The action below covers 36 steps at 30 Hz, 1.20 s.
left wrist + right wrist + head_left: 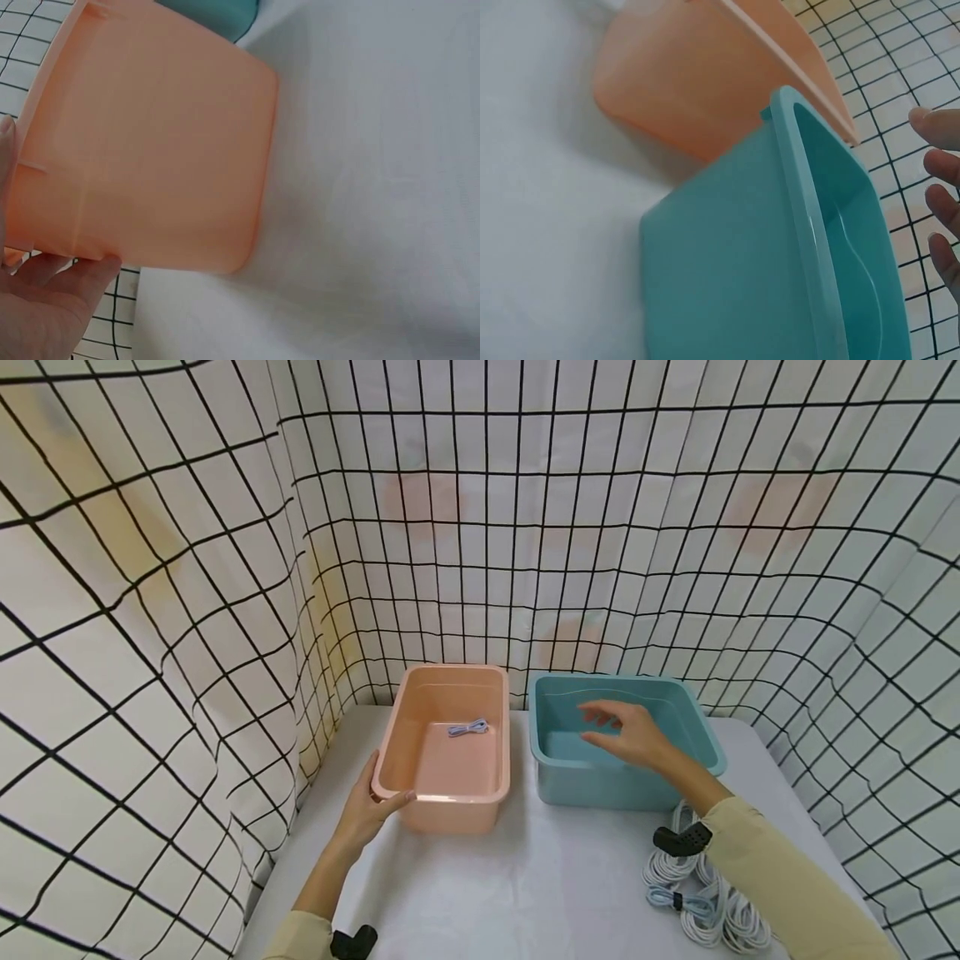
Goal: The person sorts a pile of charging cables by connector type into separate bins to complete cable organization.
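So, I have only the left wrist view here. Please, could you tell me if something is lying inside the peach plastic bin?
Observer: Yes, one small bundled cable lies on the floor of the peach plastic bin.
Operator: Thank you. And where is the right hand?
Observer: It is over the opening of the teal plastic bin.
Operator: Are more cables on the table?
Observer: Yes, coiled white cables lie on the near side of the teal bin.
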Each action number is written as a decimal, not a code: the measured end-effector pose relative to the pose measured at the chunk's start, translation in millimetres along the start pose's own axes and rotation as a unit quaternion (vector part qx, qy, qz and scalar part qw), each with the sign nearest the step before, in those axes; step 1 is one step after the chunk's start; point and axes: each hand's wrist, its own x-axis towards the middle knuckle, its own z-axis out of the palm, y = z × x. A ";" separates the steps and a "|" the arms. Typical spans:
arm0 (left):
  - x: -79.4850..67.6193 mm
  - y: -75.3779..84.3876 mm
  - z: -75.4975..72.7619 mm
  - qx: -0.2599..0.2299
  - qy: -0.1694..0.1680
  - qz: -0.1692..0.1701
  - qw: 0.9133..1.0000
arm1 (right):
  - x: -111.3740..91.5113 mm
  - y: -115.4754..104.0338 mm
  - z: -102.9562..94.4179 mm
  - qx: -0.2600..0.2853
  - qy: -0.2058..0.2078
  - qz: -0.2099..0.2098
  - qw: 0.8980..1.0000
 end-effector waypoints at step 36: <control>-1.5 4.1 -1.8 -0.018 -0.029 0.001 0.999 | -137.5 22.8 -4.6 -0.050 0.068 -0.001 0.996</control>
